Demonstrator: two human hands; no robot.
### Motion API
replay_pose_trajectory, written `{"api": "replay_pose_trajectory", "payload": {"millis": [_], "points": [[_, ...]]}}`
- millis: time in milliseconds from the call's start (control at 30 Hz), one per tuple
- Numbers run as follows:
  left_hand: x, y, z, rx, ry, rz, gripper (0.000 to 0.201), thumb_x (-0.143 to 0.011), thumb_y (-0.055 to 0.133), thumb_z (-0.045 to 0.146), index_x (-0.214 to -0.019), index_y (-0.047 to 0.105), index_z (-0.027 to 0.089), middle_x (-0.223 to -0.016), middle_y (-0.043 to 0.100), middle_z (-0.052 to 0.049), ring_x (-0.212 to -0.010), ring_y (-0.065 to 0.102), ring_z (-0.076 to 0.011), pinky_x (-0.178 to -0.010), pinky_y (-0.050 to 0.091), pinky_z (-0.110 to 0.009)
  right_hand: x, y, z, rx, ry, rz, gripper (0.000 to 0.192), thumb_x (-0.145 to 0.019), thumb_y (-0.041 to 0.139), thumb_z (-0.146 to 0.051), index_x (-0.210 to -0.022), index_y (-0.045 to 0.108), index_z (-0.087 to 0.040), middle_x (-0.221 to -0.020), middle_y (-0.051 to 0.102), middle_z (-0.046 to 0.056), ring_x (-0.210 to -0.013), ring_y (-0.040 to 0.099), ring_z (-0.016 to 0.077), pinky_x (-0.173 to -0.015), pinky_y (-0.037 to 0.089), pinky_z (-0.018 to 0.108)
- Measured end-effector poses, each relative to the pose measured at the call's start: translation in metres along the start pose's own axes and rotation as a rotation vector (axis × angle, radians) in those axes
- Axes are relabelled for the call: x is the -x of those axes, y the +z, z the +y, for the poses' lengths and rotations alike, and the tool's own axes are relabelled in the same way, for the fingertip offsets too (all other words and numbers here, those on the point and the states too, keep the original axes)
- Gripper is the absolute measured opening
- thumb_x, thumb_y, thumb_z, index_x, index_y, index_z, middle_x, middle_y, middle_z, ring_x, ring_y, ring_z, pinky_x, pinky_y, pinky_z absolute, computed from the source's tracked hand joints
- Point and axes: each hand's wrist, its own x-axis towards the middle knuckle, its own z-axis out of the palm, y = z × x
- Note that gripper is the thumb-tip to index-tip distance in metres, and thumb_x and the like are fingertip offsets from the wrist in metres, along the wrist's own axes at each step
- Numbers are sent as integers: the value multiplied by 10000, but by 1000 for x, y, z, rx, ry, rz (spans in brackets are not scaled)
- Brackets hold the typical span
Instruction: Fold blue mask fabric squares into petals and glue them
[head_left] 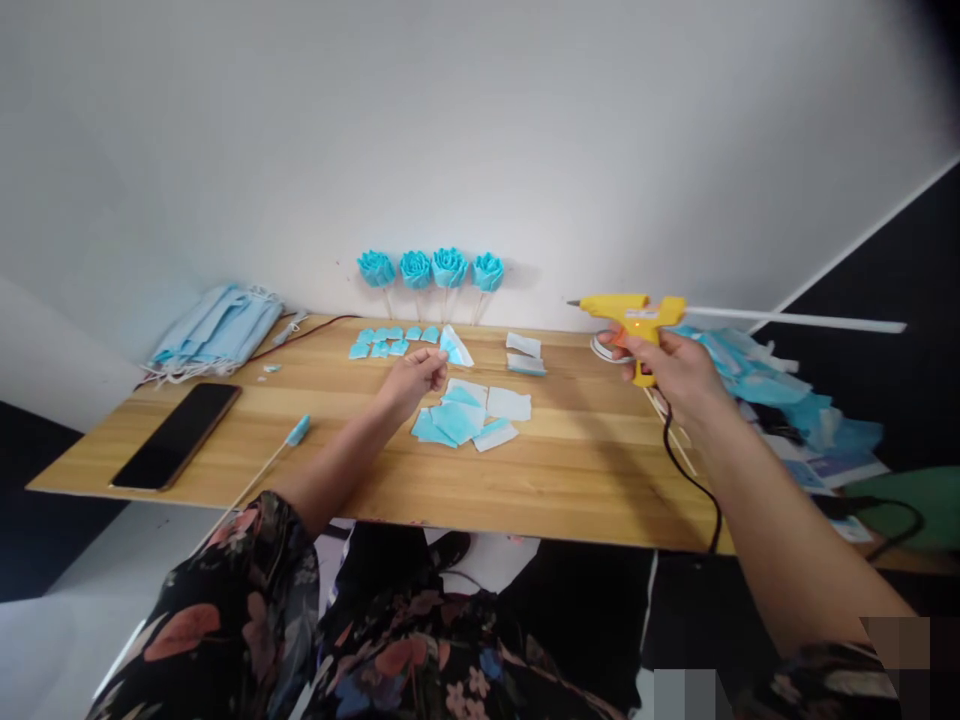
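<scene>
The right hand [675, 365] is closed round the grip of a yellow glue gun [634, 318], holding it above the right part of the wooden table [570, 480]. The gun's long axis runs level, left to right; its nozzle points left, and a white glue stick [795, 320] projects from its back toward the right. A black cord [694, 480] hangs from the grip and passes over the near table edge.

The left hand [412, 380] pinches a folded blue and white cloth piece [455, 347] between fingertips, held just above a loose pile of similar cut pieces [469, 415] at mid-table. A row of small blue pieces [394, 340] lies further back. Four blue cloth roses [431, 268] on sticks stand against the far wall. A stack of face masks [214, 330] sits far left, a black phone [176, 435] near left, and a stick with a blue tip [281, 450] beside it.
</scene>
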Motion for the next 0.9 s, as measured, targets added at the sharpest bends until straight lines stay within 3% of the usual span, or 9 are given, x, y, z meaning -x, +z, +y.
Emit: {"api": "replay_pose_trajectory", "payload": {"millis": [100, 200, 433, 667, 900], "points": [[-2, 2, 18, -4, -31, -101, 338, -736, 785, 386, -680, 559, 141, -591, 566, 12, -519, 494, -68, -524, 368, -211, 5, 28, -26, -346, 99, -159, 319, -812, 632, -462, -1012, 682, -219, -1048, 728, 91, -789, 656, 176, -487, 468, 232], [-7, 0, 28, -17, -51, -178, 358, -725, 795, 408, -684, 566, 135, -593, 571, 12, -513, 497, -67, -518, 364, -210, 6, 54, -41, -440, 121, -213, 326, -781, 653, -470, -985, 670, -217, -1005, 720, 90, -757, 648, 160, -416, 400, 201], [-9, -13, 8, 36, -102, -172, 478, -625, 854, 484, -629, 527, 135, -543, 528, 33, -474, 445, -48, -484, 310, -194, 7, 92, -40, -550, 131, -388, 369, -736, 734, -523, -947, 688, -224, -887, 663, 56, -629, 523, 124, -388, 363, 217], [2, -17, 5, 30, -130, -219, 484, -639, 849, 490, -581, 526, 133, -491, 500, 34, -465, 424, -51, -488, 295, -205, 27, 101, -7, -483, 142, -408, 503, -719, 689, -701, -842, 679, -213, -784, 623, 54, -534, 450, 116, -409, 370, 260], [2, -17, 6, 26, -141, -232, 451, -628, 861, 470, -596, 562, 134, -474, 503, 34, -458, 409, -54, -474, 268, -213, 31, 100, -1, -374, 72, -479, 545, -758, 637, -722, -802, 670, -180, -800, 646, 72, -521, 478, 119, -457, 390, 285]]}}
